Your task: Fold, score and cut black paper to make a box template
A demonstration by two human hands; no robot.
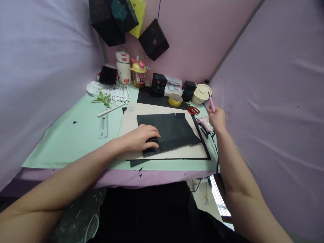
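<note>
Resting on the flat, glossy black card with its angled right edge (173,130), your left hand (144,137) has its fingers slightly curved and the thumb set apart, right over the card's left side. That card lies on a broad cream-coloured board (130,123), and a dark border shows around the board's lower right corner. Over to your right hand (217,118), up off the table (76,141) with its pale green cover: the fingers are closed around a slim pink-handled tool (212,105), its thin dark tip pointing up and away from you. It looks like a craft knife, though the tip is too small here to be sure. Just beside that hand sits a pale pink glue gun with a dark cord (205,124), and there are the red-handled scissors (193,110), near a roll of yellow tape (175,100). Behind them, a cream lidded bowl (201,93) stands next to a small black box (189,90). Out on your left, well apart from the tool, lie a clear flat ruler (103,127) and a long white rod (110,109), with white-barrelled markers (117,94) beyond.
</note>
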